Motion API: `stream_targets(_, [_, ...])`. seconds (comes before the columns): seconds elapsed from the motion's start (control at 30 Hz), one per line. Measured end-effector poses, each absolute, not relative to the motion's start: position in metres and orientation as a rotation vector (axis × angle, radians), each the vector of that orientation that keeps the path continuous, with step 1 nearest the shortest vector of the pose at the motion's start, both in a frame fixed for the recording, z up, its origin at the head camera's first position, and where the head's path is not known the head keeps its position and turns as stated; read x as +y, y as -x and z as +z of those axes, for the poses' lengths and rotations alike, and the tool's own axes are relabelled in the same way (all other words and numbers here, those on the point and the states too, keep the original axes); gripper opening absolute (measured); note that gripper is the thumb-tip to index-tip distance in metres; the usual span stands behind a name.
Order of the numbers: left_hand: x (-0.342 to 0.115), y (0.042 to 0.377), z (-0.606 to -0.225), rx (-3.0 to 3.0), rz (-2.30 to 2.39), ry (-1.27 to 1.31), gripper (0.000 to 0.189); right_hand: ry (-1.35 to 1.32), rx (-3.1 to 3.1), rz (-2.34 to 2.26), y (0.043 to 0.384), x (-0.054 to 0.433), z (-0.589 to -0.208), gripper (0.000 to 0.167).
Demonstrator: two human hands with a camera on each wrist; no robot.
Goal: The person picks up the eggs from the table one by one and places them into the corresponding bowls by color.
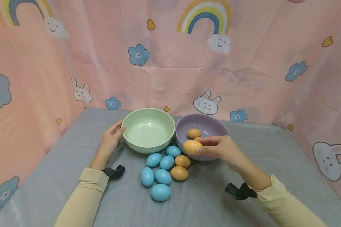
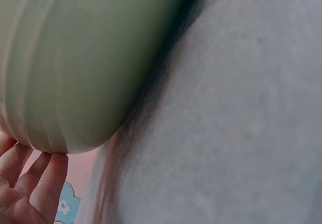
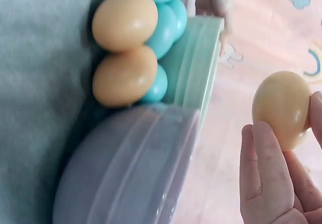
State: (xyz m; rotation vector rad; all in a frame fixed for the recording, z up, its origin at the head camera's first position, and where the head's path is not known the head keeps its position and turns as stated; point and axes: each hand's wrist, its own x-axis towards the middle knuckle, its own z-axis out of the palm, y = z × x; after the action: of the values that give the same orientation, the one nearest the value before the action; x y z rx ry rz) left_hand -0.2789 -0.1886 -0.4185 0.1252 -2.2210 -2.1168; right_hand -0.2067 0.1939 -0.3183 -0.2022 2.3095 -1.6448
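With thumb and fingers, my right hand (image 1: 220, 148) pinches an orange egg (image 1: 192, 147) over the near side of the purple bowl (image 1: 218, 126). Inside that bowl lies another orange egg (image 1: 194, 133), beside one partly hidden behind my fingers. At the left, my left hand (image 1: 110, 138) holds the rim of the green bowl (image 1: 147, 135); its fingertips (image 2: 56, 161) touch the outer wall in the left wrist view. Several blue eggs (image 1: 163, 177) lie in front of the bowls, with two orange eggs (image 1: 182, 161) on their right.
A grey cloth (image 1: 210, 201) covers the table. Pink printed fabric (image 1: 159, 78) hangs along the back and both sides. The two bowls stand side by side near the back edge. Black straps with small devices (image 1: 241, 191) are on the wrists.
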Motion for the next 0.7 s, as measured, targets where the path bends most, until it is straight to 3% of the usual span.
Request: stream_targets(0.7, [-0.189, 0.279, -0.419, -2.227, -2.121, -0.135, 0.056, -0.057, 2.404, -1.665, 0.259, 0.217, -0.320, 0.062])
